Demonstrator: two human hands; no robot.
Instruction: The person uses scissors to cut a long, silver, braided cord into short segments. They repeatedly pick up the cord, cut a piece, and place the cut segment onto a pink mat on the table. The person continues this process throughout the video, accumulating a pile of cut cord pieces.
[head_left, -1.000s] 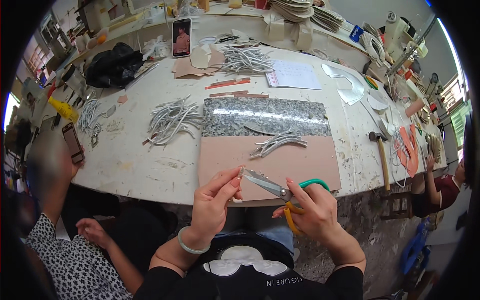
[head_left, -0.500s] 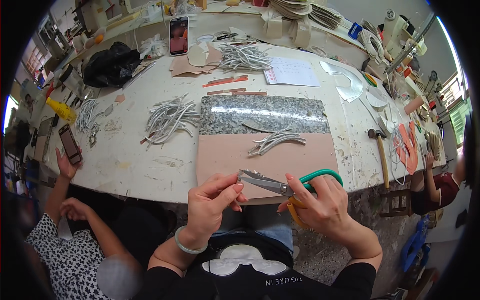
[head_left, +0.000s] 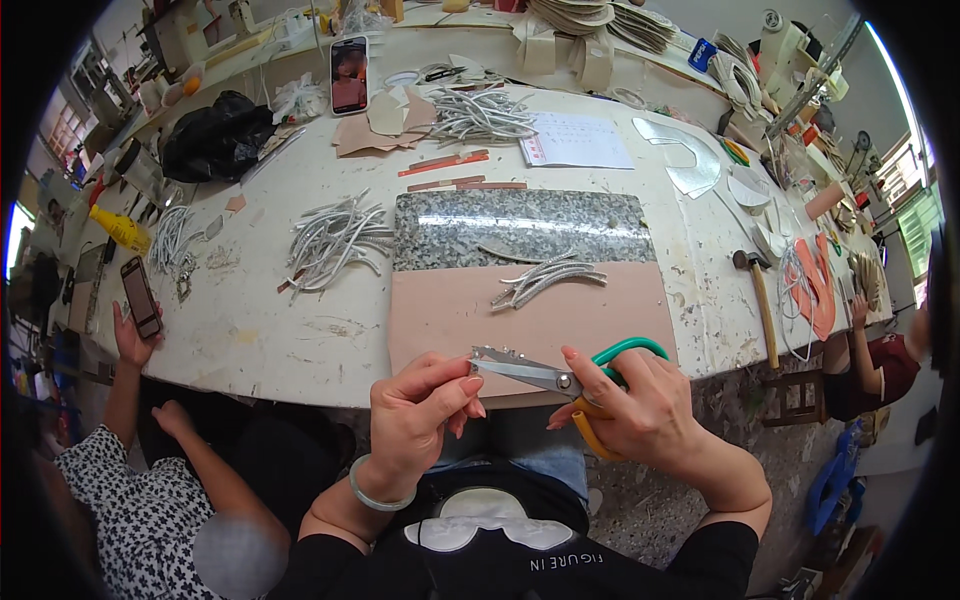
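If one thinks of a clock laid flat on the pink sheet (head_left: pixel 540 325), with twelve away from the person, the left hand (head_left: pixel 425 395) was at eight and the right hand (head_left: pixel 640 405) at four. The left thumb and fingers were pressed together on one small silver piece (head_left: pixel 475 364); it was too small to tell its exact shape. The right hand was clamped on the handles of one pair of scissors (head_left: pixel 545 378), one handle green, the other orange. Its two blades lay a little apart and pointed to nine, the tip just beside the left fingertips.

On the sheet rested one small bunch (head_left: pixel 550 283) of silver cords; they overlapped, so I could not count them. One grey slab (head_left: pixel 530 215) showed at twelve, partly under the sheet. Three larger heaps of cords were on the table (head_left: pixel 270 345): the near heap (head_left: pixel 340 245) at ten, the far heap (head_left: pixel 485 113) close to twelve, and the side heap (head_left: pixel 175 240) between nine and ten.

One hammer (head_left: pixel 762 305) lay at three, and one paper (head_left: pixel 575 140) between twelve and one. There were two phones: the upright phone (head_left: pixel 349 75) at eleven, and the other phone (head_left: pixel 140 297) at nine, in a co-worker's hand (head_left: pixel 135 340).
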